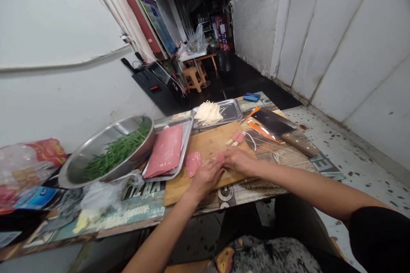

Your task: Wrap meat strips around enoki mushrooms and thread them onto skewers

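My left hand (208,173) and my right hand (238,160) meet over the wooden cutting board (211,138). The fingers of both are closed on a small pink meat slice (220,156), partly hidden by them. Left of it on the board lie more pink slices (193,163). Just beyond my right hand is a pink roll (237,137) with pale mushroom ends sticking out. A metal tray to the left carries a large stack of pink meat slices (166,150). Enoki mushrooms (209,112) sit on another metal tray (233,111) behind the board.
A cleaver (275,121) lies at the right, near thin wooden skewers (265,147) and orange packaging (261,130). A blue object (251,97) is at the far edge. On the left are a steel bowl (72,170) of cut green vegetables and plastic bags (105,196).
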The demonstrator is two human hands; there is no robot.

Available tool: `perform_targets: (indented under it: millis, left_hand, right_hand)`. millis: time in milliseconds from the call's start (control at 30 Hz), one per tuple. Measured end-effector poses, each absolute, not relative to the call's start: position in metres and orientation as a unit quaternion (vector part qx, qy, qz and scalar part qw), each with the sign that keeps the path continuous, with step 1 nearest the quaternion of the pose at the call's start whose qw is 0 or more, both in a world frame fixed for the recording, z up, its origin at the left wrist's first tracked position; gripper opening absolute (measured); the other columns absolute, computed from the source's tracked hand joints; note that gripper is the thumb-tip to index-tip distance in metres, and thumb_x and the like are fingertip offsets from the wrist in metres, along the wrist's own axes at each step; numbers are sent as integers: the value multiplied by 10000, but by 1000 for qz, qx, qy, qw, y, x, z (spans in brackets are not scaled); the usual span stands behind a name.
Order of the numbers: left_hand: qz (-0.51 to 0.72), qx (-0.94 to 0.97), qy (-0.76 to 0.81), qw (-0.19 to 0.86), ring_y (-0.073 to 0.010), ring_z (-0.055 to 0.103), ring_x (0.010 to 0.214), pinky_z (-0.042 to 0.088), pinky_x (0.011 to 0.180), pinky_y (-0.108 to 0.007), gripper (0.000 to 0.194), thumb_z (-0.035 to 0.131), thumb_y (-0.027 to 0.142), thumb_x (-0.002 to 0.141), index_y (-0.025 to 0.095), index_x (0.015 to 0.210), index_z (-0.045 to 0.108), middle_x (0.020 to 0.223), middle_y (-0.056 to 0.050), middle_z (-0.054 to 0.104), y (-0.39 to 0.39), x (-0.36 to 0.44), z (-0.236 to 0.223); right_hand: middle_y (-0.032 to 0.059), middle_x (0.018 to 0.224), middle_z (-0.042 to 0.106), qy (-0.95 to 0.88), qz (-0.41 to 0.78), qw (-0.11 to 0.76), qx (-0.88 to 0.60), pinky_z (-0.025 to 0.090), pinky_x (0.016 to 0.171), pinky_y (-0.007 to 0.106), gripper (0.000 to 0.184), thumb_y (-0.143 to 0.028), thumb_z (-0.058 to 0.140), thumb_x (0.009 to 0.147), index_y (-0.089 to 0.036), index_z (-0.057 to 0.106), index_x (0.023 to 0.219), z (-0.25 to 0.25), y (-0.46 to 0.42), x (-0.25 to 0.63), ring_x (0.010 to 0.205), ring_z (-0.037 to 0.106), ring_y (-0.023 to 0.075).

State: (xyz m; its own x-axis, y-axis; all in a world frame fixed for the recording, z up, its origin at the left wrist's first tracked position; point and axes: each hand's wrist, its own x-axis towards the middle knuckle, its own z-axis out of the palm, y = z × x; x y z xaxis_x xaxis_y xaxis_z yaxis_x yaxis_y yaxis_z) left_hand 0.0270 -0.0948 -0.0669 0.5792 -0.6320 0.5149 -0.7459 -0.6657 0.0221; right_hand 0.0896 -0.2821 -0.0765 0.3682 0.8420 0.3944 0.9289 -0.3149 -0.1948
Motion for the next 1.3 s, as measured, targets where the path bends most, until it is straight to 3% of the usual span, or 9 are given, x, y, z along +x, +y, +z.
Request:
perform_targets:
  millis: [333, 667, 900, 1000, 1133, 1200, 1300]
  left_hand:
    - [254, 894, -367, 30, -177, 567, 762, 524, 690, -318, 142, 506, 204, 928, 134, 937, 629, 844, -74, 669, -103, 23, -65]
    - [255, 894, -369, 7, -181, 559, 772, 510, 704, -332, 205, 447, 208, 954, 134, 1039, 618, 852, -85, 658, -99, 26, -75]
    - [212, 900, -380, 29, -184, 581, 790, 518, 718, -354, 270, 371, 174, 966, 128, 1027, 630, 857, -102, 659, -96, 32, -82]
    - [212, 895, -391, 43, -178, 588, 776, 517, 689, -326, 258, 396, 173, 960, 128, 1016, 644, 867, -97, 675, -97, 35, -77]
    - [211, 895, -382, 91, -180, 598, 792, 521, 711, -322, 230, 438, 184, 947, 123, 987, 657, 900, -98, 692, -100, 34, -68]
    - [194, 902, -367, 119, -184, 604, 817, 522, 744, -334, 233, 437, 183, 945, 128, 964, 663, 888, -97, 693, -102, 32, -65]
    - [181, 908, -348, 145, -183, 614, 838, 522, 762, -340, 254, 425, 174, 944, 156, 951, 678, 896, -92, 696, -105, 30, -61]
  right_hand:
    - [80, 779, 677, -511, -40, 221, -830, 319, 642, 264, 133, -174, 663, 842, -110, 730, 747, -60, -285, 92, 739, 518, 164]
    - [29, 665, 657, -463, 98, 287, -833, 287, 537, 208, 87, -129, 674, 781, -107, 758, 771, -57, -286, 109, 588, 480, 103]
    - [7, 641, 658, -441, 118, 330, -826, 299, 531, 200, 67, -131, 692, 771, -121, 758, 766, -60, -287, 113, 559, 493, 94]
    - [33, 696, 667, -446, 64, 310, -837, 345, 572, 220, 93, -135, 662, 812, -120, 746, 776, -62, -289, 105, 606, 519, 118]
    - [98, 850, 652, -487, -130, 214, -837, 427, 731, 305, 154, -200, 602, 887, -89, 708, 901, -69, -290, 83, 817, 540, 200]
    - [107, 897, 642, -504, -195, 163, -825, 440, 783, 346, 199, -184, 530, 930, -69, 674, 1006, -75, -289, 73, 859, 525, 218]
    - [121, 934, 628, -523, -241, 123, -808, 447, 816, 379, 246, -128, 423, 964, -50, 652, 1014, -84, -285, 66, 884, 518, 224]
